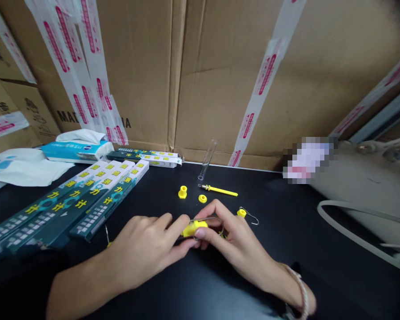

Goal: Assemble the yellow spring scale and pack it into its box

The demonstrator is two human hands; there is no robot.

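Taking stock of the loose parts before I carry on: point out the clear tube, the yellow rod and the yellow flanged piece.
Clear tube (207, 161): head view, middle of its wall.
Yellow rod (222, 191): head view, middle of its shaft.
Yellow flanged piece (182, 194): head view, its body, near the wider base.

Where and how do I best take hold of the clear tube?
Probably grip the clear tube around its mid-length, coming from the front with fingers on its left and right sides; it looks slender and smooth, points away toward the cardboard, and nothing touches those sides.
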